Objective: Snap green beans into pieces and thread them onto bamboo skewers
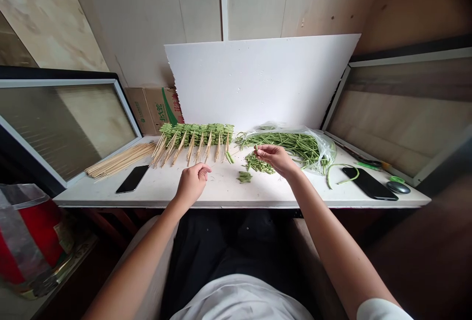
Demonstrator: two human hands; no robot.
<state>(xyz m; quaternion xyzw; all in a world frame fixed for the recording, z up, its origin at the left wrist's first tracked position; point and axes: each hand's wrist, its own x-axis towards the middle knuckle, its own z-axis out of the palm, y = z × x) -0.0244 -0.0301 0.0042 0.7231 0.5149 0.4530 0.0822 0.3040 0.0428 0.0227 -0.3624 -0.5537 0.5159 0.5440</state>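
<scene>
At the near edge of the tabletop (221, 193), the left hand (191, 185) sits just left of centre, its grip curled together with nothing showing in it. The nearest things to it are the bare ends of the skewered row, just beyond the fingertips. The right hand (275, 158) is raised slightly at centre, palm down, its thumb and fingertips drawn toward each other just above a heap of cut beans (259, 164). Whether that grip is clamped on a piece is too small to tell. A smaller heap (244, 177) lies just in front of the first, within easy reach. Pieces this short and slim suit a light fingertip pinch rather than a whole-hand grab, and the open tabletop before the hands leaves room to work.

At lower left, a red bag (25, 236) sits below the tabletop. Farther along, a phone (132, 179) lies near a bundle of loose skewers (121, 159). Beyond the hands, a row of skewered beans (195, 134) runs left of centre, its skewers fanning toward the person. To the right, long beans (291, 145) spill from a clear plastic bag (324, 148). One curled bean (342, 175) lies beside a second phone (369, 184) and green-handled scissors (368, 164). A white board (258, 79) leans at the back, with a carton (153, 111) behind its left edge.
</scene>
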